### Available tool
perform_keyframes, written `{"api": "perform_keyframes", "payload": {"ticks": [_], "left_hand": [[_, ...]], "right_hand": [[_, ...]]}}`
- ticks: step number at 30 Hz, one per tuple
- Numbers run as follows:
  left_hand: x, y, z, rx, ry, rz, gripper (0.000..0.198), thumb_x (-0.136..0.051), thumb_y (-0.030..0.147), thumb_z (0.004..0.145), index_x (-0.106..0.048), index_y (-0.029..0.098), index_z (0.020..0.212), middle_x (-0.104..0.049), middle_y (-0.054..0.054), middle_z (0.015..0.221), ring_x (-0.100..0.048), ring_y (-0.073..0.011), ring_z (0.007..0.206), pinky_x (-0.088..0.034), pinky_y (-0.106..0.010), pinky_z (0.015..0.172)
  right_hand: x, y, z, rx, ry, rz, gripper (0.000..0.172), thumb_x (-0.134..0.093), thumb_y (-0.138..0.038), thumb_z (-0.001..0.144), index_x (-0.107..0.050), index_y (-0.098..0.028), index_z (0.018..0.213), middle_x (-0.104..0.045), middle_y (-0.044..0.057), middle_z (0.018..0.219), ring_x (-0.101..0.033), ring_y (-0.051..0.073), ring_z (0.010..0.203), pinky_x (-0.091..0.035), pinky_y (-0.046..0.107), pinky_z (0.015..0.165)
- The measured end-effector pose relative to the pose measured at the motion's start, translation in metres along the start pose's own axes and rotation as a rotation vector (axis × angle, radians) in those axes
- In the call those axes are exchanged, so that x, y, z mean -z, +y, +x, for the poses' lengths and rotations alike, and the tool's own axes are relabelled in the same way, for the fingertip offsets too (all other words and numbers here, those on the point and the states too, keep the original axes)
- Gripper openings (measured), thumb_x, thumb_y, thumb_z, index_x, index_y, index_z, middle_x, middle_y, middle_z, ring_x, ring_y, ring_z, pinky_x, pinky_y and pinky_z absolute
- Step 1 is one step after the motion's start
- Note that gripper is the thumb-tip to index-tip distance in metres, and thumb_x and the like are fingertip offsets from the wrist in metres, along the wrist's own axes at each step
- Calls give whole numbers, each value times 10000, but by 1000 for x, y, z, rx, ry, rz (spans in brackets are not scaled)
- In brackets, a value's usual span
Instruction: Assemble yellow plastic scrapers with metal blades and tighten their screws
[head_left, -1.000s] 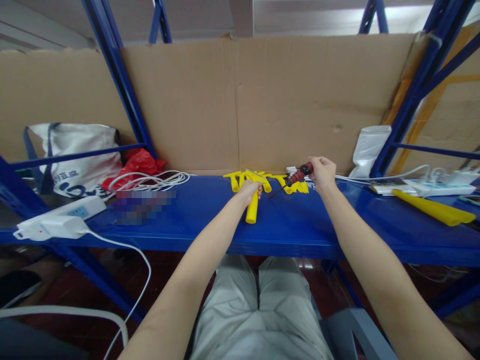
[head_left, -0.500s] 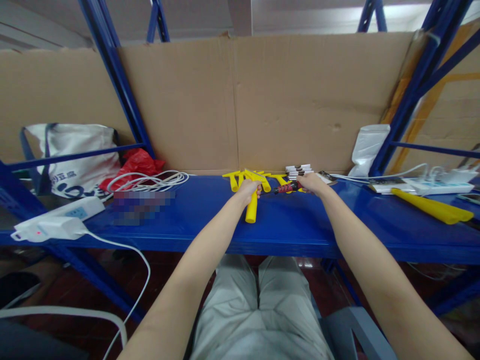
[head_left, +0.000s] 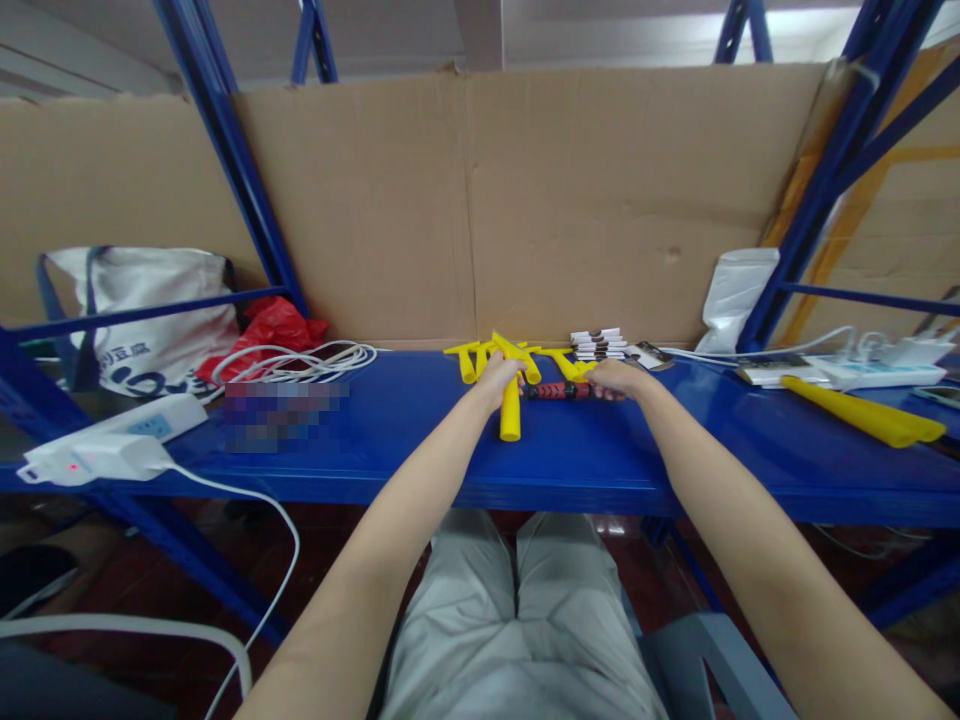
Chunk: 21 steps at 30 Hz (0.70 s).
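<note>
My left hand [head_left: 501, 376] is closed round a yellow T-shaped tool [head_left: 510, 415], whose thick round handle points toward me above the blue shelf. Its crosspiece rises beyond my fingers. My right hand [head_left: 616, 378] has its fingers curled at the right end of a tool with a red-and-black handle [head_left: 559, 390]. That handle lies level, pointing left toward the yellow tool, and its far end is hidden by my fingers. Just behind my hands lie several more yellow T-shaped pieces [head_left: 468, 365], partly overlapping.
White packets with dark bands [head_left: 598, 343] are stacked behind my right hand, beside a small dark card [head_left: 649, 355]. Long yellow pieces [head_left: 862, 410] and a power strip [head_left: 889, 374] lie at right. Coiled white cable [head_left: 322, 360] and another power strip [head_left: 150, 425] are at left. Cardboard [head_left: 360, 220] stands behind.
The red-and-black handle has shifted left and slightly down, and more of it shows outside my right hand. My left hand has moved the yellow tool a little to the right.
</note>
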<state>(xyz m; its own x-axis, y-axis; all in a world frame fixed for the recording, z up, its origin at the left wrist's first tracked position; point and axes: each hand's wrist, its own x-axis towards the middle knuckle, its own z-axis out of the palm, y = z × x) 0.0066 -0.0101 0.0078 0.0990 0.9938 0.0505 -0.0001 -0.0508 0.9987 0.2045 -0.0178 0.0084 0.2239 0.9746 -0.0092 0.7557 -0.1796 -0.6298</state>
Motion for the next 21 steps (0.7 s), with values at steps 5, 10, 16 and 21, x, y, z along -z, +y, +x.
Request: {"api": "perform_keyframes", "payload": {"ticks": [5, 10, 16, 21], "left_hand": [[-2, -4, -3, -159, -48, 135, 715, -527, -72, 641, -479, 225, 1290, -634, -34, 947, -567, -75, 551, -441, -181, 491], [0, -10, -2, -270, -177, 543, 789, -500, -59, 653, -453, 240, 1382, -584, -88, 1276, -652, -150, 769, -532, -262, 679], [-1, -11, -1, -364, -206, 671, 765, -486, -70, 650, -482, 213, 1361, -503, -66, 1393, -578, -212, 1121, -491, -330, 927], [-2, -10, -2, -341, -217, 678, 753, -483, -56, 663, -473, 210, 1367, -536, -75, 1359, -606, -221, 1080, -491, -369, 934]], "right_hand": [[26, 23, 10, 5, 591, -113, 154, -529, -181, 774, -674, -140, 801, -682, 174, 842, -649, 265, 834, -478, 337, 715], [33, 48, 14, -102, 524, -240, 289, -598, -273, 780, -686, -156, 1028, -641, 172, 1112, -571, 293, 1070, -452, 409, 876], [27, 55, 17, -155, 352, -385, 298, -506, -173, 816, -729, -268, 990, -567, 95, 1270, -429, 292, 1234, -338, 509, 994], [25, 57, 22, -108, 318, -420, 374, -494, -143, 784, -716, -290, 1047, -518, 88, 1332, -358, 326, 1279, -322, 565, 991]]}}
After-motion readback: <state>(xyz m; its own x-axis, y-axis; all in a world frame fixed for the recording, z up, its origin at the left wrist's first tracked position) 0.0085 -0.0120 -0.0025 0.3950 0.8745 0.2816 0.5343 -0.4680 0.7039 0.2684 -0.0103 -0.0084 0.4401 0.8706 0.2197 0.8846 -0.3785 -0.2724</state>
